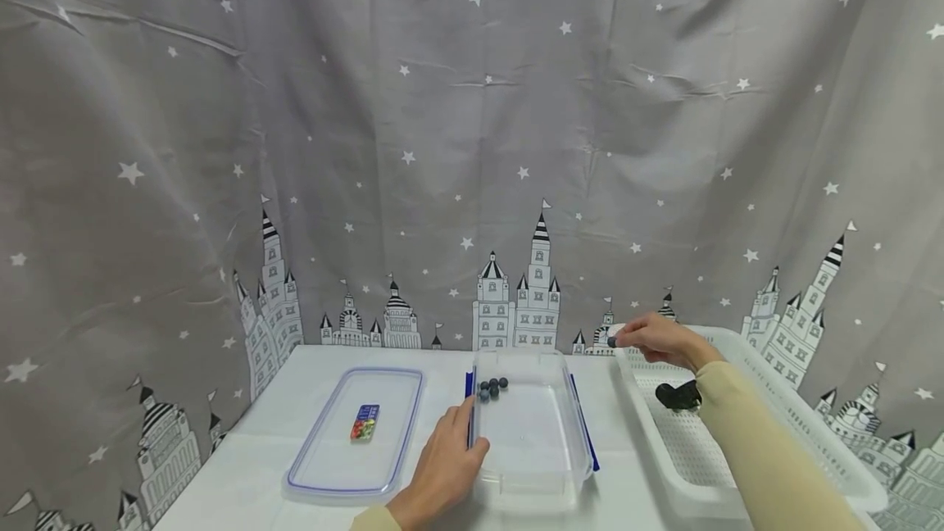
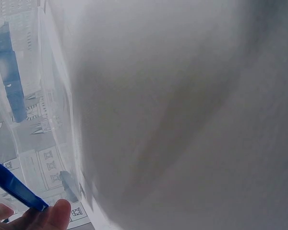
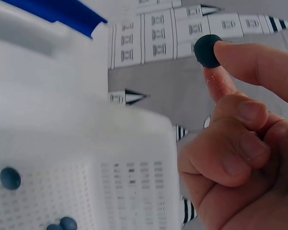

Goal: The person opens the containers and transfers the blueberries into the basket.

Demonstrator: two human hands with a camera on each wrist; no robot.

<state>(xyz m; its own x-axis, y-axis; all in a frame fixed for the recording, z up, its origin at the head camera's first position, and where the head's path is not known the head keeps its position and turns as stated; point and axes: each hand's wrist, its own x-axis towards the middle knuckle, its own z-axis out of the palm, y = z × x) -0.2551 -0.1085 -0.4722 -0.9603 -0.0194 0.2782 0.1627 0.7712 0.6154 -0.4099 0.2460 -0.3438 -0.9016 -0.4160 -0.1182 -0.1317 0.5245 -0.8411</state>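
Now blueberry between right-hand fingertips

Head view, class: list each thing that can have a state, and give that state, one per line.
Clear container: open, a few blueberries inside.
Lid: off, lying flat beside the container.
White basket: open, upright.
Right hand: pinching one blueberry.
Left hand: resting on the container's edge.

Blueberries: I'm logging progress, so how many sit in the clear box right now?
4 blueberries cluster at the far left corner of the clear box. One more is pinched in the right hand, not yet in; box glare may hide others.
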